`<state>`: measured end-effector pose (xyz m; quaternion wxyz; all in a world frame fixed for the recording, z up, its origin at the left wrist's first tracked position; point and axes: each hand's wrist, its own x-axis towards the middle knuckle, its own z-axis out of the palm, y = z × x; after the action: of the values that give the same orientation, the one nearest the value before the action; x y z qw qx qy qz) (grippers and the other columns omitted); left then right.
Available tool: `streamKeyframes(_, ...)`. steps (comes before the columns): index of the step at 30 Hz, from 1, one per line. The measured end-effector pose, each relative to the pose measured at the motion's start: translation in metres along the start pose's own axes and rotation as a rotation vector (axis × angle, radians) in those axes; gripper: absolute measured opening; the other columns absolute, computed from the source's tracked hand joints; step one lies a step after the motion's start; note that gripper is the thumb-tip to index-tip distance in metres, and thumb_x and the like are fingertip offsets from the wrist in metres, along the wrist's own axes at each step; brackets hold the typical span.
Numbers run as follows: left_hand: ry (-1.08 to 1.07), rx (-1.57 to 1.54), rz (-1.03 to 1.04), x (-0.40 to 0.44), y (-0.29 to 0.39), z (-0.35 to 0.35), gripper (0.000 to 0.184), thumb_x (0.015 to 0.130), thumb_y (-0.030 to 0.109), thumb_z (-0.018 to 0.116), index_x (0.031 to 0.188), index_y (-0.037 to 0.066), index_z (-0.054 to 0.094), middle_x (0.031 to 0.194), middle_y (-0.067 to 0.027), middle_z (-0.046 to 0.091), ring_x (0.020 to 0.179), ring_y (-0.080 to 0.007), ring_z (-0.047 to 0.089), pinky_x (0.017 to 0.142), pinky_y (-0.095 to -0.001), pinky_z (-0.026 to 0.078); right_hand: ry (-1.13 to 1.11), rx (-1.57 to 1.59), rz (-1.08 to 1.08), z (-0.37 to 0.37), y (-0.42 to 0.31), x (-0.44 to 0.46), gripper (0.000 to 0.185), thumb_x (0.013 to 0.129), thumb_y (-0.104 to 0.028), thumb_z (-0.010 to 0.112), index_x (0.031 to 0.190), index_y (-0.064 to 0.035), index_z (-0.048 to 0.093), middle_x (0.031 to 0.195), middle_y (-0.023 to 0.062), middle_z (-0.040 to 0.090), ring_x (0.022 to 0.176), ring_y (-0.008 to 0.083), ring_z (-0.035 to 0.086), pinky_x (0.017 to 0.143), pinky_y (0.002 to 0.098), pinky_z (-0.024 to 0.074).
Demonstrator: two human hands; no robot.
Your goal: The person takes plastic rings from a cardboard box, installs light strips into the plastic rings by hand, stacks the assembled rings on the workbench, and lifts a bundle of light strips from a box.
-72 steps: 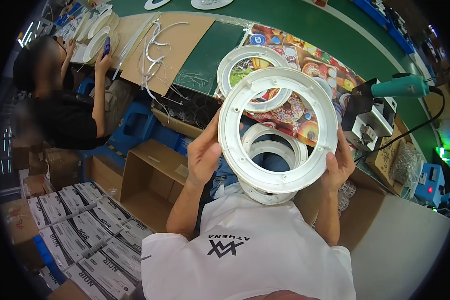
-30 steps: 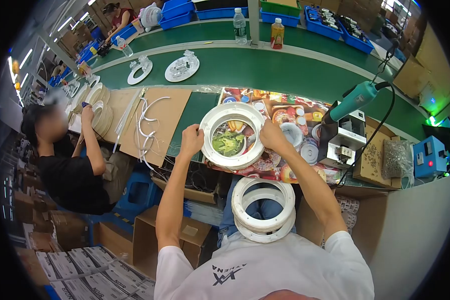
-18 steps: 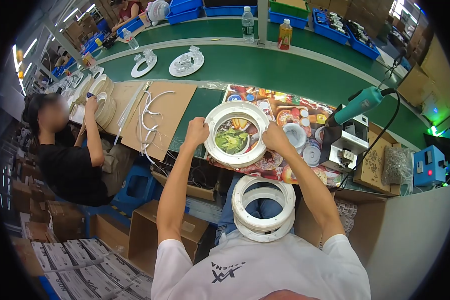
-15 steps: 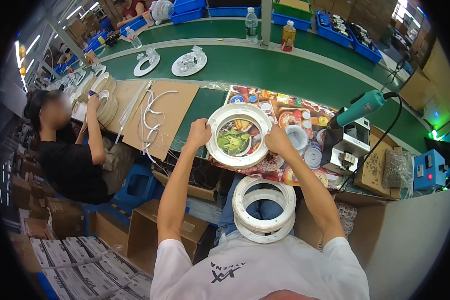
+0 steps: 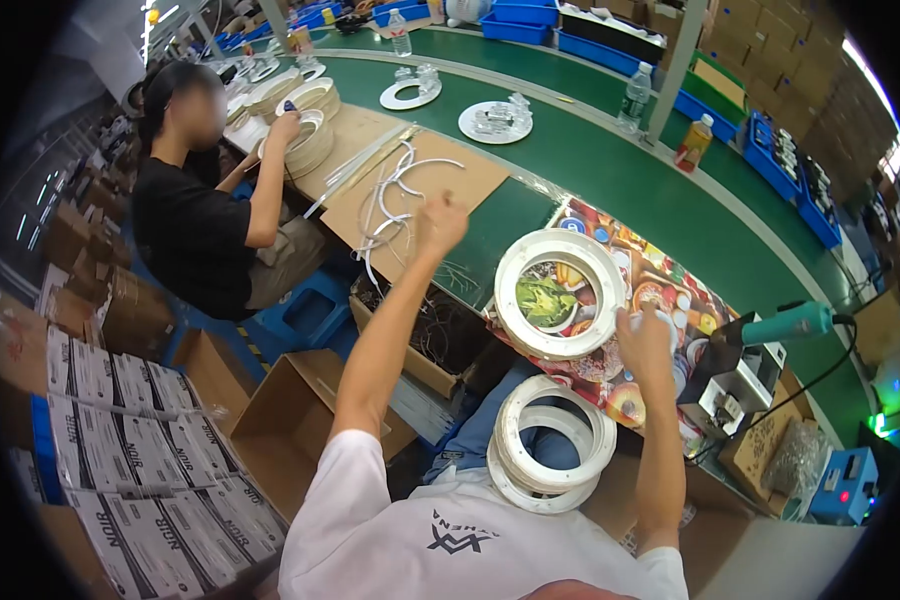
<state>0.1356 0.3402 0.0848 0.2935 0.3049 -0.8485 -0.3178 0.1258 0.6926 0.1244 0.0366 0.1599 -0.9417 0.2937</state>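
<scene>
A white ring-shaped frame (image 5: 510,300) lies on the picture-printed mat (image 5: 625,400), and the mat shows through its opening. My right hand (image 5: 646,345) is beside the ring's right edge, fingers apart, over a pale round part that it partly hides. Out to the left, my left hand (image 5: 440,225) is above the cardboard sheet (image 5: 485,180), close to the curved white strips (image 5: 395,205). Blur keeps its finger pose unclear. More white rings (image 5: 510,425) are stacked on my lap.
A teal tool (image 5: 790,324) with a black cable rests by a metal fixture (image 5: 735,375) on the right. White discs (image 5: 497,122) and bottles (image 5: 635,95) stand along the green bench. A co-worker (image 5: 195,210) handles rings at left. Open cardboard boxes (image 5: 300,410) are below.
Both hands have come off the ring, which now lies on the mat. My left hand has moved left over the strips. The view has turned left.
</scene>
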Motion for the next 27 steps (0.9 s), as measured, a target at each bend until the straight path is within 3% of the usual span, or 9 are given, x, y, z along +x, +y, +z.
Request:
streamKeyframes(2,0.187,0.154,0.009,0.040,-0.051,-0.009,0.032,0.077,0.019,0.057,0.096,-0.007,0.061,0.091,-0.0295,0.062,0.089,-0.0419,0.061,0.081,-0.0449,0.048,0.043,0.073,-0.077,-0.020,-0.005,-0.011,0.039,0.084,-0.026,0.059,0.102,0.0089,0.059,0.075,0.0280,0.062,0.068,0.0401,0.063,0.059,0.0457,0.0479)
streamKeyframes(4,0.062,0.183,-0.282,0.070,-0.076,-0.030,0.033,0.077,0.019,0.057,0.098,-0.006,0.060,0.097,-0.0299,0.060,0.093,-0.0421,0.059,0.084,-0.0462,0.047,0.027,0.139,-0.084,-0.031,0.000,-0.018,0.036,0.083,-0.023,0.062,0.105,0.0062,0.059,0.063,0.0202,0.061,0.054,0.0275,0.060,0.051,0.0380,0.0450)
streamKeyframes(7,0.014,0.371,-0.173,0.091,-0.108,-0.037,0.032,0.079,0.016,0.056,0.102,-0.005,0.058,0.108,-0.0288,0.056,0.102,-0.0419,0.055,0.087,-0.0466,0.046,-0.030,0.169,-0.029,-0.037,0.004,-0.030,0.032,0.082,-0.017,0.064,0.104,0.0053,0.060,0.055,0.0145,0.057,0.046,0.0181,0.054,0.048,0.0328,0.0421)
streamKeyframes(11,0.020,0.390,0.047,0.113,-0.127,-0.017,0.031,0.081,0.012,0.055,0.107,-0.005,0.057,0.117,-0.0276,0.051,0.110,-0.0407,0.051,0.090,-0.0458,0.045,-0.109,0.227,-0.042,-0.038,0.008,-0.040,0.029,0.081,-0.013,0.065,0.104,0.0042,0.060,0.052,0.0133,0.055,0.044,0.0179,0.053,0.047,0.0324,0.0412)
streamKeyframes(13,0.028,0.555,0.183,0.133,-0.160,0.004,0.027,0.072,0.010,0.066,0.097,0.002,0.064,0.098,-0.0235,0.062,0.096,-0.0423,0.058,0.083,-0.0457,0.049,-0.105,0.235,-0.081,-0.038,0.011,-0.042,0.029,0.081,-0.013,0.065,0.104,0.0040,0.060,0.052,0.0132,0.055,0.044,0.0176,0.052,0.046,0.0323,0.0408)
streamKeyframes(17,-0.143,0.676,0.166,0.147,-0.159,0.007,0.024,0.070,0.005,0.065,0.094,0.003,0.065,0.092,-0.0220,0.063,0.093,-0.0409,0.060,0.080,-0.0438,0.051,-0.096,0.265,-0.106,-0.036,0.022,-0.048,0.028,0.081,-0.012,0.066,0.103,0.0039,0.060,0.052,0.0121,0.055,0.043,0.0166,0.051,0.046,0.0317,0.0399)
streamKeyframes(19,-0.195,0.756,0.231,0.148,-0.142,-0.005,0.019,0.082,0.004,0.051,0.094,0.000,0.065,0.090,-0.0224,0.064,0.088,-0.0381,0.063,0.076,-0.0440,0.052,-0.107,0.274,-0.088,-0.039,0.025,-0.050,0.028,0.080,-0.011,0.066,0.104,0.0041,0.060,0.053,0.0119,0.056,0.043,0.0162,0.050,0.046,0.0313,0.0400)
streamKeyframes(23,0.228,0.673,0.374,0.186,-0.120,-0.029,0.023,0.085,0.014,0.052,0.073,-0.001,0.064,0.081,-0.0227,0.064,0.069,-0.0376,0.063,0.063,-0.0475,0.050,-0.126,0.323,-0.075,-0.048,0.017,-0.053,0.027,0.081,-0.010,0.065,0.104,0.0043,0.060,0.056,0.0109,0.057,0.043,0.0137,0.051,0.045,0.0284,0.0403)
streamKeyframes(27,0.436,0.293,0.430,0.203,-0.036,-0.104,0.025,0.085,0.019,0.056,0.076,-0.003,0.063,0.073,-0.0204,0.062,0.059,-0.0313,0.060,0.055,-0.0414,0.046,-0.121,0.419,-0.132,-0.042,0.008,-0.052,0.026,0.081,-0.008,0.065,0.104,0.0037,0.060,0.056,0.0092,0.058,0.043,0.0114,0.051,0.045,0.0253,0.0413)
